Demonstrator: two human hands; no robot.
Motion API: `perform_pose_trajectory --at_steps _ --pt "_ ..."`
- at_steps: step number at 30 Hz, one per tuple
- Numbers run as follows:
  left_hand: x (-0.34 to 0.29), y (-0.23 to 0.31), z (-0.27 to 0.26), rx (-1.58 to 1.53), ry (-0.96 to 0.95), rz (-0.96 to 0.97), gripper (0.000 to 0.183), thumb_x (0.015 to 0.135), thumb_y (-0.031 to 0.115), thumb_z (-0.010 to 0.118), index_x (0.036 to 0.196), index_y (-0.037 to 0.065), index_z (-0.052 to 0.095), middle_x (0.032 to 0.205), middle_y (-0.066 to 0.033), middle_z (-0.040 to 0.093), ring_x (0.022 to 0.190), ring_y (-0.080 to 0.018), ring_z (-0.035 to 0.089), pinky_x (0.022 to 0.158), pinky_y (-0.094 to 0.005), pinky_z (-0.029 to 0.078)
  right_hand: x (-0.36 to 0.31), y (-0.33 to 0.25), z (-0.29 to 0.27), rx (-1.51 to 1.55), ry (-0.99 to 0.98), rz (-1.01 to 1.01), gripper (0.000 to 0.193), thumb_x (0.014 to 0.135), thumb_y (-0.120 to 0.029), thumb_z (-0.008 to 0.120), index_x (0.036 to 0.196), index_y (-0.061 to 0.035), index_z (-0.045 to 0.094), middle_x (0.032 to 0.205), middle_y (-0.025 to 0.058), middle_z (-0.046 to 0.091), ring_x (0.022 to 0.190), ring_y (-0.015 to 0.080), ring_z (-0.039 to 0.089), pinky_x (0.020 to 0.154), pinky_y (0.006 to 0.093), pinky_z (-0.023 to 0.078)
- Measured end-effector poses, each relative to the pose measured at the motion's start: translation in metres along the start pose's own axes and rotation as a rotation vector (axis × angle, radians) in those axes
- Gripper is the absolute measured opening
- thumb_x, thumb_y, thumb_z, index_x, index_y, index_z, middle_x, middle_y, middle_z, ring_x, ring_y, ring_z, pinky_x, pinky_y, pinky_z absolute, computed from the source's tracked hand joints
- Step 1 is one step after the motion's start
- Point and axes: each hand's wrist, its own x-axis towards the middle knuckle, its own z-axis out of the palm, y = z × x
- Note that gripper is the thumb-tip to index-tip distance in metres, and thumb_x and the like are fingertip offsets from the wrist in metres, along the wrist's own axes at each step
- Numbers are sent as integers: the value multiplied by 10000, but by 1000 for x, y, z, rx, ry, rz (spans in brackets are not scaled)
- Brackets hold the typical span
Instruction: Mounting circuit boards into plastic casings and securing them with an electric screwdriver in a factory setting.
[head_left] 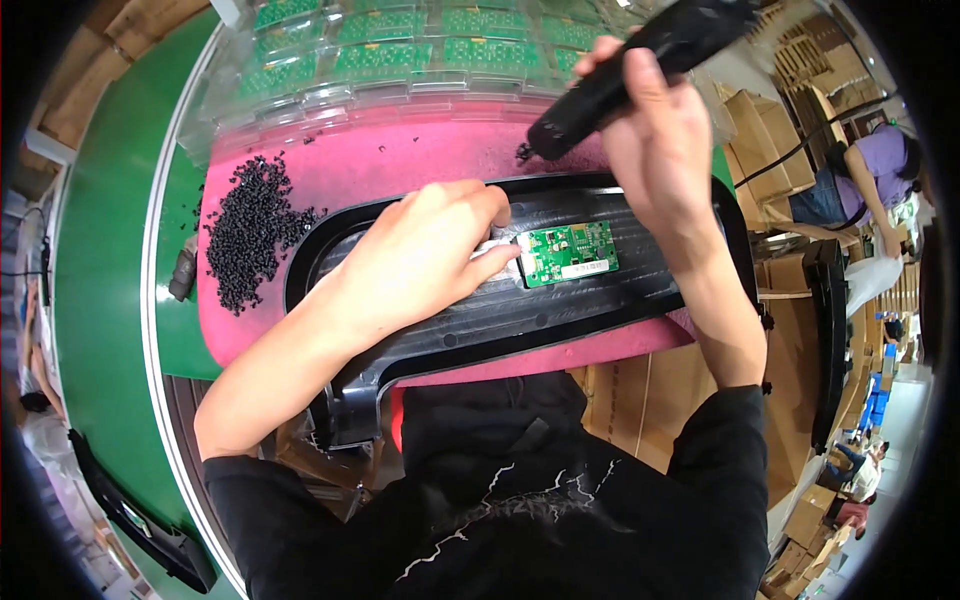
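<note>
A green circuit board [570,254] with a white label lies inside a long black plastic housing [440,325]. My left hand [425,245] rests over the housing, fingers curled, with the thumb at the board's left edge. A small whitish bit shows by the thumb, but what the fingers pinch is hidden. My right hand [660,140] is wrapped round a thick black electric screwdriver [590,105], held tilted above the housing's far edge. Small dark bits, seemingly screws, show at its lower tip over the pink mat [350,150].
A heap of small black screws [248,235] lies on the mat's left. Clear plastic trays of green boards [385,55] stand at the back. A dark lump [183,272] sits on the green table [100,250]. Cardboard boxes [765,150] and a person [860,180] are at the right.
</note>
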Motion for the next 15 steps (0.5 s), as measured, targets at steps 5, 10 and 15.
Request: perform_pose_trajectory --at_steps 5,10,15 --pt "2 6 -2 63 322 41 317 774 228 795 880 -20 629 687 -103 620 555 -186 605 531 -309 499 -19 -33 -2 360 -156 63 326 1048 -239 375 1306 -40 355 1167 68 447 1129 210 451 1070 465 341" --pt "1 11 5 12 325 172 235 777 124 784 901 -20 646 741 -127 649 625 -208 655 529 -323 504 -40 -27 11 365 -148 59 431 1029 -286 406 1371 -34 331 1110 44 450 1073 186 453 1044 458 320" --pt "5 11 12 -25 271 256 168 770 32 737 894 -29 640 746 -130 636 630 -279 643 515 -333 506 -46 -29 5 383 -144 -33 524 970 -389 498 1365 -56 414 726 -58 441 674 87 447 872 339 366"
